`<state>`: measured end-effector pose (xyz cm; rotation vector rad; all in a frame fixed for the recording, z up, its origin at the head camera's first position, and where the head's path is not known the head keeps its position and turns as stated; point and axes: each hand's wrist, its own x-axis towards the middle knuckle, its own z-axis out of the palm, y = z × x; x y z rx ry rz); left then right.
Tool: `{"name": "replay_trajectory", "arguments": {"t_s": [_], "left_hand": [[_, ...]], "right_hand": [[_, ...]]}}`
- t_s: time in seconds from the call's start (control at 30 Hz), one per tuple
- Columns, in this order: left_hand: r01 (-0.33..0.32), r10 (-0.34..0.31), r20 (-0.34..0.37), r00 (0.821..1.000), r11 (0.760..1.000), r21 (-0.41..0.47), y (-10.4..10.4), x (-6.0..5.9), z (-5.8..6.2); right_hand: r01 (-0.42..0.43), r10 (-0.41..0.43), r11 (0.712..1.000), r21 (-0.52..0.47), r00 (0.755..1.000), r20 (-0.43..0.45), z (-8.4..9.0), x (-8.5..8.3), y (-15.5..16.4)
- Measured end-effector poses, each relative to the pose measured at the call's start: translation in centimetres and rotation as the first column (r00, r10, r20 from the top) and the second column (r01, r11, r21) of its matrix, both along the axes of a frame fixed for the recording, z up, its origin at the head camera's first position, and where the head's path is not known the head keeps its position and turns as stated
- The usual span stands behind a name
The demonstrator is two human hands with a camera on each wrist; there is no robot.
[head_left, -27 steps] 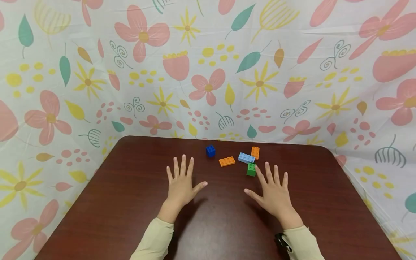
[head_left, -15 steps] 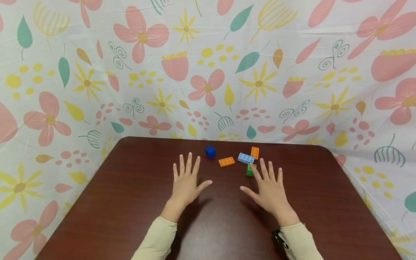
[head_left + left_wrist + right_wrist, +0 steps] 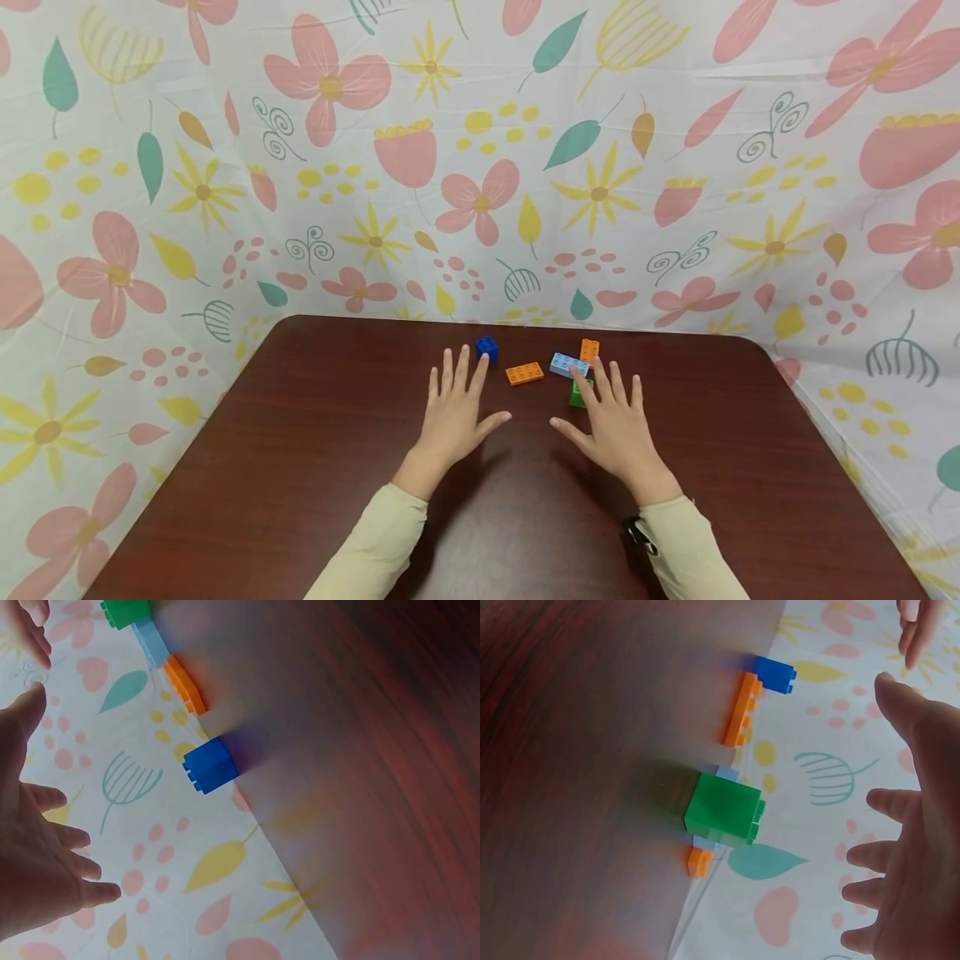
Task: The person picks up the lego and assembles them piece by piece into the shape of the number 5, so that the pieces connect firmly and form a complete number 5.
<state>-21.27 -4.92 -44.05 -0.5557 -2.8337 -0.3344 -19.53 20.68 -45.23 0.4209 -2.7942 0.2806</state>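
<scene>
My left hand [image 3: 453, 421] hovers over the table with its fingers spread, fingertips overlapping the dark blue brick [image 3: 487, 346] in the head view. The right hand [image 3: 621, 433], spread as well, has its index finger in front of the green brick [image 3: 578, 395], which it partly hides. Behind the green brick lies a light blue brick [image 3: 566, 364], and beyond that an orange brick [image 3: 589, 350]. Between the hands' reach, a second, flat orange brick [image 3: 524, 373] lies on its own. Both wrist views show the palms apart from the dark blue brick [image 3: 211, 765] and green brick [image 3: 724, 808].
The dark brown table [image 3: 300, 450] has rounded far corners. A white cloth [image 3: 480, 125] with flowers and leaves hangs behind and around it. A black band [image 3: 639, 536] shows at the right sleeve [image 3: 686, 542].
My left hand has moved right and forward, towards the dark blue brick. The right hand has drifted left and slightly forward, covering more of the green brick. The bricks stay where they were.
</scene>
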Motion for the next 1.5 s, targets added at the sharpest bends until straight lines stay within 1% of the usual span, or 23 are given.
{"name": "replay_trajectory", "arguments": {"t_s": [0.1,0.27,0.4,0.63,0.77,0.83,1.0,1.17,1.3,1.5], "left_hand": [[0.028,-0.028,0.011,1.0,1.0,-0.006,0.6,-0.4,-0.1],[0.062,-0.062,0.042,0.997,0.998,-0.004,1.6,-1.2,-0.3],[0.07,-0.069,0.052,0.996,0.997,-0.032,2.3,-2.0,-0.5],[0.079,-0.077,0.062,0.995,0.996,-0.037,3.3,-3.3,-1.2],[0.089,-0.086,0.072,0.994,0.995,-0.045,3.6,-3.9,-1.7],[0.1,-0.096,0.085,0.992,0.994,-0.041,3.7,-4.3,-1.7],[0.122,-0.122,0.125,0.985,0.992,0.007,3.9,-5.3,-1.7],[0.124,-0.127,0.16,0.979,0.992,0.025,3.9,-6.1,-2.2],[0.137,-0.142,0.191,0.971,0.99,0.042,4.2,-6.8,-2.5],[0.138,-0.137,0.219,0.966,0.99,0.009,4.3,-7.7,-2.7]], "right_hand": [[-0.02,0.02,1.0,-0.018,1.0,0.006,-0.2,-0.3,-0.1],[-0.036,0.037,0.999,-0.017,0.999,0.022,-0.6,-1.0,0.0],[-0.042,0.044,0.999,-0.025,0.998,0.044,-0.8,-1.7,0.0],[-0.047,0.051,0.998,-0.051,0.995,0.087,-1.4,-2.6,0.6],[-0.04,0.045,0.998,-0.051,0.994,0.1,-1.7,-3.0,1.0],[-0.035,0.042,0.997,-0.066,0.994,0.103,-1.7,-3.2,1.1],[-0.03,0.042,0.995,-0.1,0.992,0.121,-1.6,-3.5,1.4],[-0.035,0.051,0.993,-0.117,0.989,0.138,-1.9,-3.7,1.6],[-0.042,0.06,0.991,-0.124,0.988,0.142,-2.1,-4.1,1.8],[-0.046,0.075,0.984,-0.174,0.983,0.168,-2.1,-4.4,1.8]]}}
